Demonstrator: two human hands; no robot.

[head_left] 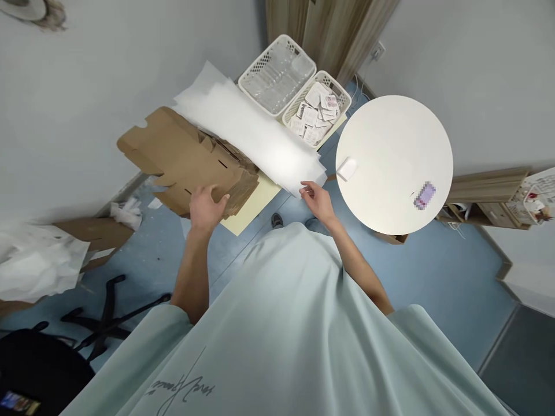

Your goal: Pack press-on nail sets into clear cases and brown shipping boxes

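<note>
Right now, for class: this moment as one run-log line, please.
left hand: open, at cardboard stack | right hand: open, by white sheets | round table: to the right

Matt cardboard stack (169, 147), smooth papery sheets (255, 130), plastic baskets (258, 101)

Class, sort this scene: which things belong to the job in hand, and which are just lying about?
Belong, judging by the hands:
flattened cardboard, at the left hand
white sheets, nearest the right hand

Probably just lying about:
round table
black chair
larger basket and smaller basket (beside the sheets, so less certain)
</note>
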